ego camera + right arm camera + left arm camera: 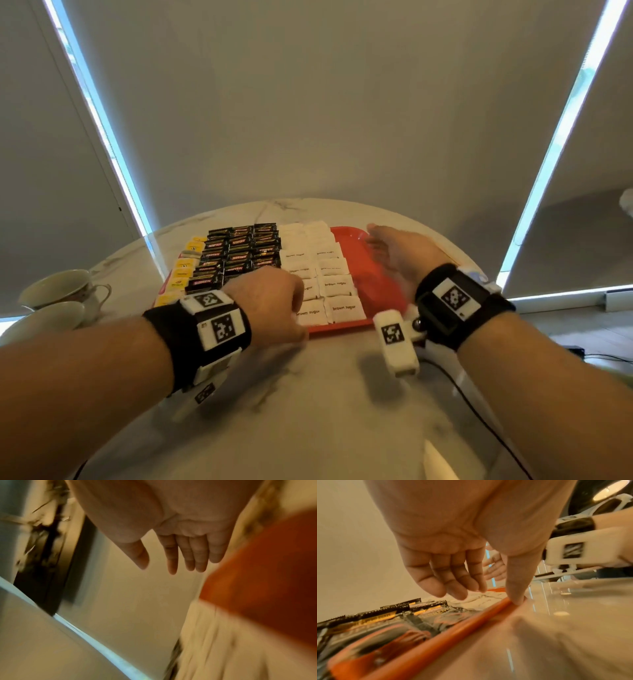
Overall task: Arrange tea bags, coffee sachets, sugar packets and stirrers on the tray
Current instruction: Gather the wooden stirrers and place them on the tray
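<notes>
The white marble desk (308, 394) holds the red tray (383, 294), and on the tray, just past the left hand (270, 301), lie rows of brown sugar packets (337, 284), dark coffee sachets (239, 253) and yellow tea bags (185, 270). The left hand's grip is loose and holds nothing, its thumb (516, 588) touching the tray's near rim. The right hand (397, 257) is wide open over the bare red part, so I think stirrers go there next, but I see none.

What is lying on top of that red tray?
On the red tray: yellow tea bags, dark coffee sachets, white brown sugar packets. The left hand covers some packets; no stirrers show.
</notes>
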Action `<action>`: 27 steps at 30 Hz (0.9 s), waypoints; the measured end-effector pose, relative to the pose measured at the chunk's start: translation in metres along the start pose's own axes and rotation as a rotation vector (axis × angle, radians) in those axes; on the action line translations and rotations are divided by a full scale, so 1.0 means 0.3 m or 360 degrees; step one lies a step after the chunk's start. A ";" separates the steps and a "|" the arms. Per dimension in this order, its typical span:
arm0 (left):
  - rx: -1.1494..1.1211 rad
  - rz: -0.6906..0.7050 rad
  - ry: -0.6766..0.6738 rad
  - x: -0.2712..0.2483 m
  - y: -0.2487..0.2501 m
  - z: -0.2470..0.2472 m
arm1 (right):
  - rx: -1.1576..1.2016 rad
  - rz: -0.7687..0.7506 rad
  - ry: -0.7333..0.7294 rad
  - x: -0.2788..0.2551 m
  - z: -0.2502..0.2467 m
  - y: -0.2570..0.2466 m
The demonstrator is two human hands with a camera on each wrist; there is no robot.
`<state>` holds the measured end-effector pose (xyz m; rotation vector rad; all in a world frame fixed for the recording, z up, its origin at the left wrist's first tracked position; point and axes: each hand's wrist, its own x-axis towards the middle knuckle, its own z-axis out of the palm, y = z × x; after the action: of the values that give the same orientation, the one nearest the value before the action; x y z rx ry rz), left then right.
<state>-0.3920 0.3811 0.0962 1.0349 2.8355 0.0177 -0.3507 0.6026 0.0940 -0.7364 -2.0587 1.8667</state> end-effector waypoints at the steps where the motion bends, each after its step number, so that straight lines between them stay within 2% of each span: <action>1: 0.0047 -0.0022 -0.0053 -0.012 0.000 0.009 | -0.0197 -0.0034 0.0079 0.023 -0.031 -0.028; 4: 0.0161 -0.0109 -0.0093 -0.019 -0.002 0.027 | -0.0878 0.0016 0.0226 0.074 -0.099 -0.095; 6: 0.0244 -0.0160 -0.0107 -0.009 -0.003 0.029 | -0.1282 0.0048 0.0199 0.106 -0.123 -0.107; 8: 0.0329 -0.0190 -0.0095 0.013 -0.012 0.025 | -0.1498 0.0101 0.0153 0.136 -0.135 -0.106; 16: 0.0352 -0.0353 -0.0074 0.160 -0.135 -0.010 | -0.1509 0.0433 -0.0087 0.209 -0.162 -0.062; 22: 0.0329 -0.0473 -0.0122 0.255 -0.187 -0.011 | -0.1723 0.0457 -0.0135 0.259 -0.129 -0.076; 27: 0.0316 -0.0477 -0.0120 0.314 -0.224 -0.023 | -0.2067 0.0330 -0.0174 0.269 -0.082 -0.058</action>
<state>-0.5074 0.3904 0.0888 0.6137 2.9345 -0.3288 -0.4088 0.6656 0.1033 -1.0988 -3.2335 0.3676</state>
